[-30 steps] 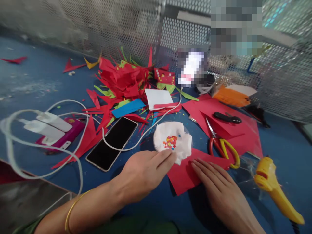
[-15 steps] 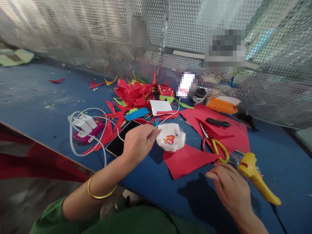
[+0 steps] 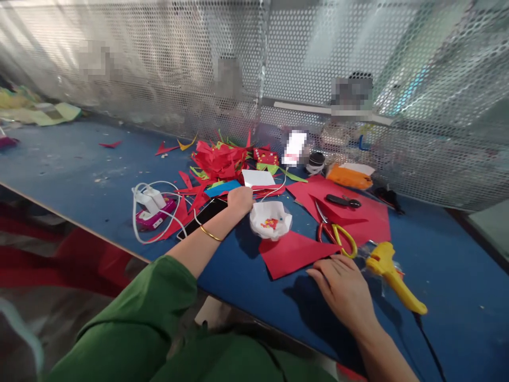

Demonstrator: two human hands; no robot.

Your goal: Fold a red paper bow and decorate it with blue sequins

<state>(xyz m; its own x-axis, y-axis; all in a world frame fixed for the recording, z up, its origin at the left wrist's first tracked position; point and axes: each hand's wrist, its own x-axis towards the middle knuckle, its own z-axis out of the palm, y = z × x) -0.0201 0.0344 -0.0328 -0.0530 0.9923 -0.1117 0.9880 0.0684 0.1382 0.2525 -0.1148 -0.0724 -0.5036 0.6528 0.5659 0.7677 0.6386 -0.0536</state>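
Observation:
My left hand (image 3: pixel 240 200) is closed, its fingers curled away from me. It is between the phone with a dark screen (image 3: pixel 204 216) and a white paper-lined bowl (image 3: pixel 260 231) holding small red and orange bits (image 3: pixel 271 223). Whatever its fingertips hold is hidden. My right hand (image 3: pixel 344 284) has loosely stretched fingers and holds nothing I can see. Just beyond its fingertips are scissors with red and yellow handles (image 3: pixel 345 240) and the edge of a red paper piece (image 3: pixel 290 254). A yellow glue gun (image 3: pixel 392 276) lies to its right.
Red paper scraps (image 3: pixel 218 159) heap up at the back, beside a white card (image 3: pixel 258 178) and a blue strip (image 3: pixel 222 188). Cables loop round a purple power strip (image 3: pixel 163 214). A lit phone (image 3: pixel 294 147) leans on the perforated metal screen (image 3: pixel 178 79). An orange packet (image 3: pixel 350 176) lies right.
My left hand has moved forward, away from me, from the bowl's near-left side to beside its far-left rim. My right hand stays by the scissors. The view has shifted slightly.

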